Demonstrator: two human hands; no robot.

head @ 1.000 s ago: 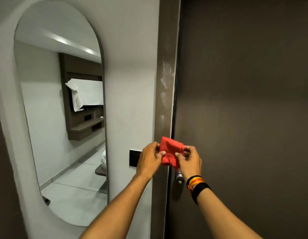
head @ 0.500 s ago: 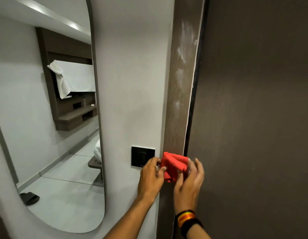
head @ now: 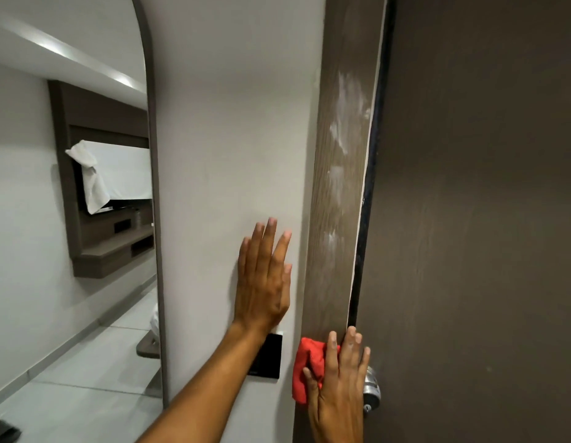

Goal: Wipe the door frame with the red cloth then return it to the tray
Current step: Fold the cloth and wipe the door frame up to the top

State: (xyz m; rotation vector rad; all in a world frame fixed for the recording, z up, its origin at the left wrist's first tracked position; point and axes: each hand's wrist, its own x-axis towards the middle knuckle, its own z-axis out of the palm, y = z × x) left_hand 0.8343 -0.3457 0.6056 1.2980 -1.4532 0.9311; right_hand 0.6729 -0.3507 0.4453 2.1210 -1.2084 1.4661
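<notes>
Both hands are up against the surfaces near the door. The right hand [head: 337,388] lies flat with its fingers stretched, and it presses the red cloth [head: 306,367] against the lower part of the door frame [head: 337,219]; the cloth is bunched under the palm and shows out on the left side of this hand. The left hand [head: 263,279] is open and wide, holding nothing, with its palm flat on the light wall [head: 233,123], higher than the right hand and just left of the frame. Under the left wrist there is a black switch plate [head: 271,359], close to the cloth. Above the right hand the frame shows whitish smears [head: 348,110]. Just right of the right hand is a metal door knob [head: 371,391] on the dark door [head: 485,203]. Far left of the left hand stands a tall mirror [head: 70,219].
</notes>
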